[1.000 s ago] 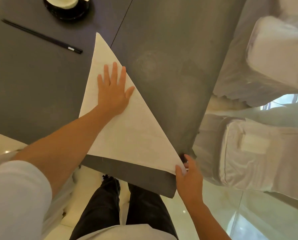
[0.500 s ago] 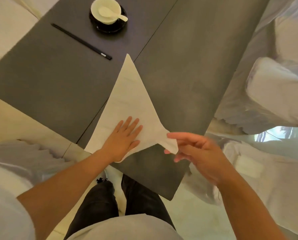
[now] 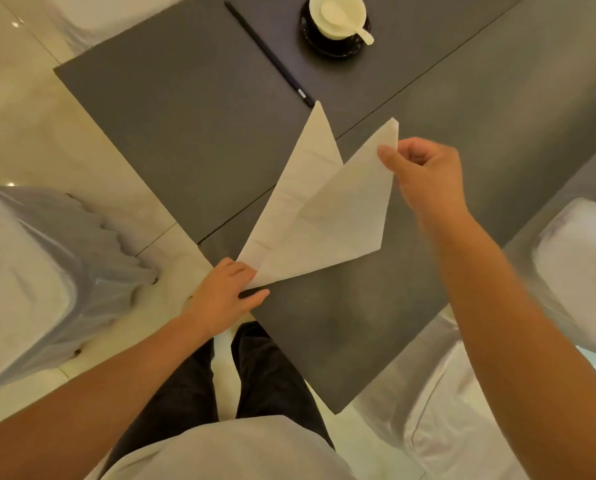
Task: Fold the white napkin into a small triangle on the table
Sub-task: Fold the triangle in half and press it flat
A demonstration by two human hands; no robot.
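Dark grey table [image 3: 185, 109], white napkin [image 3: 327, 226] lying near its front corner, half folded.
Right hand [image 3: 424, 171] pinches the napkin's raised corner above the cloth; left hand [image 3: 225, 296] pinches the napkin's near corner at the table edge; black chopsticks [image 3: 268, 53] lie beyond the napkin.

Right hand [image 3: 424, 174] now raised with napkin [image 3: 327, 216] corner carried up toward the far point, left hand [image 3: 225, 294] shifted from flat centre to near corner
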